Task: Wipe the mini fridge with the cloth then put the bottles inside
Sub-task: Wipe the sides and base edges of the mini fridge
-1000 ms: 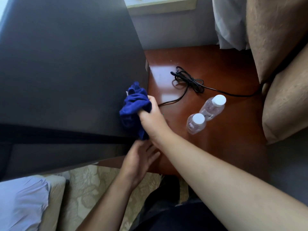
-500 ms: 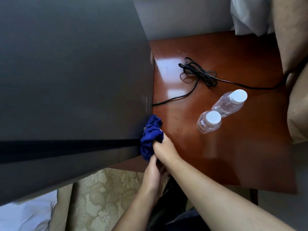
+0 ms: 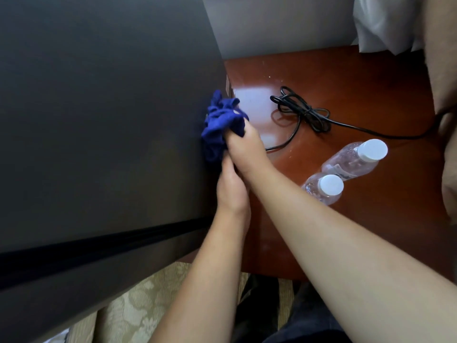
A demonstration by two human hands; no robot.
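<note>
The dark grey mini fridge (image 3: 99,120) fills the left of the view, its door closed. My right hand (image 3: 244,147) grips a bunched blue cloth (image 3: 220,125) and presses it against the fridge's right side near the top edge. Just below, my left hand (image 3: 231,186) lies with straight fingers against the same side, its fingertips at the cloth's lower end. Two clear bottles with white caps stand on the reddish wooden table (image 3: 371,82): one (image 3: 356,159) farther back, one (image 3: 324,188) nearer, close to my right forearm.
A black power cord (image 3: 304,112) lies coiled on the table behind the bottles. A beige cushion (image 3: 445,70) and white fabric (image 3: 380,26) border the table at the right and back. Patterned beige fabric (image 3: 138,300) shows below the fridge.
My right hand took the cloth down to the fridge's front corner, then back up along its right side. My left hand followed underneath.
</note>
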